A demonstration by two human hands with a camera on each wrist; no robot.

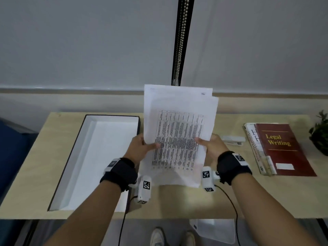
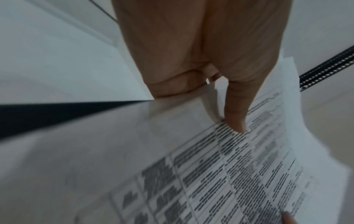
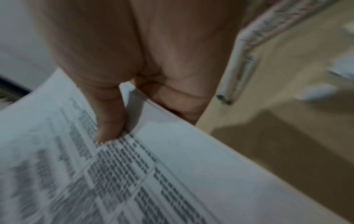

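1. The papers [image 1: 179, 125] are a thin sheaf of printed sheets, held tilted up over the middle of the table [image 1: 177, 206]. I cannot tell whether their bottom edge touches it.
2. The left hand [image 1: 142, 144] pinches the 9 o'clock edge, with the thumb [image 2: 235, 113] flat on the print and the fingers hidden behind.
3. The right hand [image 1: 213, 144] pinches the 3 o'clock edge the same way, thumb [image 3: 109, 121] on top.
4. The sheaf should handle as light and floppy, and the sheets slide easily on one another. At 12 o'clock their top edges are stepped, not flush.
5. The side edges, about halfway up, look like the best hold. A loose pinch would let the sheets settle square, while a hard squeeze would likely crease them.
6. An open box [image 1: 113, 115] lies at 9 o'clock of the papers. A stapler [image 1: 232, 140] lies at 3 o'clock, with books [image 1: 282, 148] beyond it.
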